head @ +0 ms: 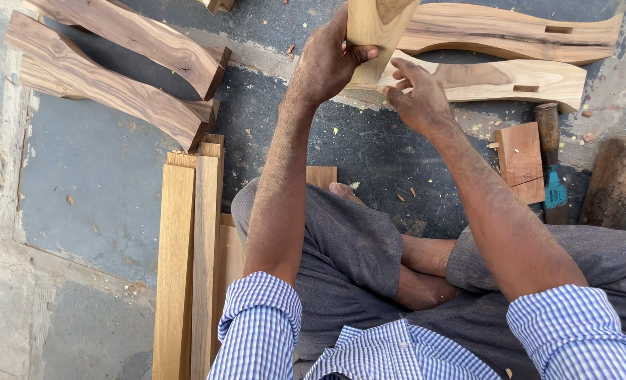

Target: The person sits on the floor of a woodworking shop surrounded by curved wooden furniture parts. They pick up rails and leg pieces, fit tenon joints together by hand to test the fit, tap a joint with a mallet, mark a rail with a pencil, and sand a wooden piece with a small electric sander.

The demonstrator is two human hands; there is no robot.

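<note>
Inspecting a pale, curved carved wooden leg (376,32) — held upright over the floor.
Left hand (327,63) grips it; right hand (415,98), fingers loose (open), touches its edge — steadying seems next.

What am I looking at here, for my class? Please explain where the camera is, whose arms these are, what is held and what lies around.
The single picture comes from a camera on a person's head, looking down at their own arms and crossed legs on the floor. The left hand grips a pale wooden piece; the right hand is open beside it, fingers close to the wood. Around lie curved wooden legs, flat planks, a small wooden block and a blue-handled tool.
</note>
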